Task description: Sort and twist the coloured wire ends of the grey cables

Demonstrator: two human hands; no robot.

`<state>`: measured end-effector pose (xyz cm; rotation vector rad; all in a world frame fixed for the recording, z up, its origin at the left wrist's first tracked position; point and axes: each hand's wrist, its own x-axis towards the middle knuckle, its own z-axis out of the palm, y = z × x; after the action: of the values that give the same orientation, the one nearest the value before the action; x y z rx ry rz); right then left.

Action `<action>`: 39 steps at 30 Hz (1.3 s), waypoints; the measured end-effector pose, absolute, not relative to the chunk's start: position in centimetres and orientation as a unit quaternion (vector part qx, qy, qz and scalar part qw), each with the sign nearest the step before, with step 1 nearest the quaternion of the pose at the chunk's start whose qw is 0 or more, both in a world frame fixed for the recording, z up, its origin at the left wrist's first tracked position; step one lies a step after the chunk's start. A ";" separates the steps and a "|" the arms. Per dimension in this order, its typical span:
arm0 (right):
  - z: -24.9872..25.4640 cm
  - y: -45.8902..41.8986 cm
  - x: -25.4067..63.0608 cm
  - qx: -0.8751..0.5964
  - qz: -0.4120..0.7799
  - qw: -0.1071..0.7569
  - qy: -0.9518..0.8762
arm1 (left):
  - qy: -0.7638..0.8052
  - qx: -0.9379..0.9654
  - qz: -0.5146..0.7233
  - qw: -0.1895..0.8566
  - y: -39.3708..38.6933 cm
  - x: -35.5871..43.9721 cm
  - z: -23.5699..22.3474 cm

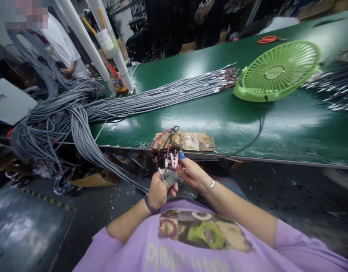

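My left hand (pixel 158 192) is closed around several grey cables (pixel 160 173), whose stripped ends with thin coloured wires fan out above the fist. A grey covering sits on its thumb. My right hand (pixel 195 174) is beside it, fingers bent in close to the wire ends, with a blue cover on one fingertip. What its fingers pinch is too small to make out. A pink clip (pixel 174 161) stands at its fingertips, just in front of a worn wooden block (pixel 193 141) on the table's edge. Red and black leads (pixel 161 135) run at the block's left end.
A long bundle of grey cables (pixel 162 94) lies across the green table (pixel 213 117), joining a large heap (pixel 57 109) at left. A green fan (pixel 276 71), orange-handled tool (pixel 267 39) and more wires (pixel 332 87) are rightward. Another person (pixel 63 41) stands behind white posts (pixel 117 53).
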<state>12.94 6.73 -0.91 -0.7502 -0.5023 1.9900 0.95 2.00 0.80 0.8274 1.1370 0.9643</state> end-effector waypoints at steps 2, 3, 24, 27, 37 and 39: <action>-1.0 6.8 12.9 -0.295 0.816 0.456 -0.197 | 0.504 0.362 0.425 0.659 2.0 1.0 0.7; -1.0 6.9 12.9 -0.291 0.819 0.456 -0.192 | 0.505 0.361 0.424 0.660 2.0 1.0 0.7; -1.4 6.5 13.4 -0.271 0.834 0.448 -0.173 | 0.500 0.354 0.439 0.657 0.7 0.4 0.6; -1.6 6.4 13.3 -0.284 0.812 0.470 -0.198 | 0.499 0.353 0.451 0.650 1.0 0.6 0.7; -1.5 7.1 12.8 -0.254 0.835 0.465 -0.150 | 0.517 0.336 0.452 0.644 1.6 1.1 0.9; -1.5 7.1 12.6 -0.255 0.830 0.476 -0.138 | 0.518 0.333 0.454 0.644 1.7 1.1 0.8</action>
<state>12.62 7.13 -1.50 -0.6235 -0.3382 2.0294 1.10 1.68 0.82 0.7584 1.1804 1.0332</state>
